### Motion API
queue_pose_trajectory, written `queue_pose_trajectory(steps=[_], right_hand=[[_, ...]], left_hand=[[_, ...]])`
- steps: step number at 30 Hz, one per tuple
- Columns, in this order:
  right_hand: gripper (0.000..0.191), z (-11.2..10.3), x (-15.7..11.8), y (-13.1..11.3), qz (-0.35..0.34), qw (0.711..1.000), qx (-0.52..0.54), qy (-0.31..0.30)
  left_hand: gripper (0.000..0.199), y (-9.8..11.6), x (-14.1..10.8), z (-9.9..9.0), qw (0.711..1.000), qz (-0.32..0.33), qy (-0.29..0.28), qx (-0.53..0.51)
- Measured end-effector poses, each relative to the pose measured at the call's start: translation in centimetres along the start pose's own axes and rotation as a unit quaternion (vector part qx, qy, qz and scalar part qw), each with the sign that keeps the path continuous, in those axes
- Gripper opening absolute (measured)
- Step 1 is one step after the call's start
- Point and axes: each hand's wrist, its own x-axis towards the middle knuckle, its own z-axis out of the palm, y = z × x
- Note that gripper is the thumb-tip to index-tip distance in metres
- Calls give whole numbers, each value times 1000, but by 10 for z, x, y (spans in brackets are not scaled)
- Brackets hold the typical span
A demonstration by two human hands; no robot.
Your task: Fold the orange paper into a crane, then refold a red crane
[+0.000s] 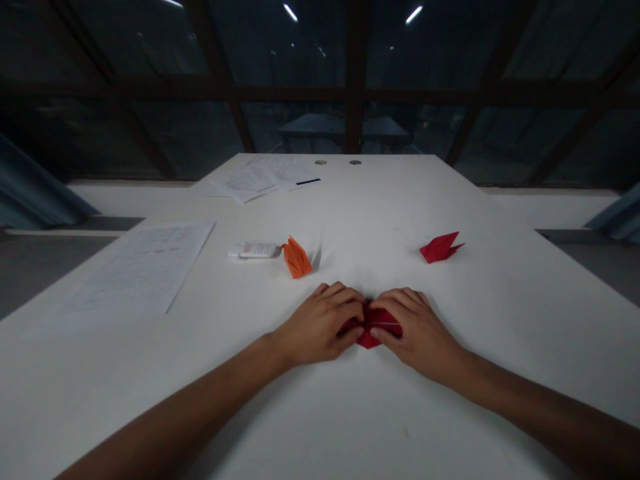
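Observation:
A folded sheet of red origami paper [369, 339] lies on the white table between my two hands, partly hidden under the fingers. My left hand [327, 323] is closed on its left side, with thumb and fingers curled at the paper. On the right side, my right hand [410, 327] grips it, the thumb on the near part and the fingers over the far edge. A thin white line shows across the red surface near the right thumb. Beyond my left hand stands an orange origami piece [297, 259]. Farther off to the right lies a red origami piece [441, 247].
A white packet-like object with printing [257, 250] lies left of the orange piece. Printed paper [150, 260] rests at the left, and more sheets [250, 179] lie at the back with a black strip [308, 181]. The white table [450, 413] extends toward dark windows.

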Motion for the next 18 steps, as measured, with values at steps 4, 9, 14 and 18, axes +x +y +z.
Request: queue_pose_trajectory(steps=[4,9,14,18], right_hand=[[28,0,-1,1,6,999,-39,3],[23,0,1,-1,25,1000,-15,-2],[16,-1,2,-5,57,997,41,-17],[6,-2,2,-5,58,997,45,-23]], left_hand=[[40,-2,-2,3,999,-39,17,-9],[25,-1,-1,2,1000,-18,-2,9],[16,1,-1,-2,1000,1,-7,21],[15,-1,-2,0,1000,9,-7,23]])
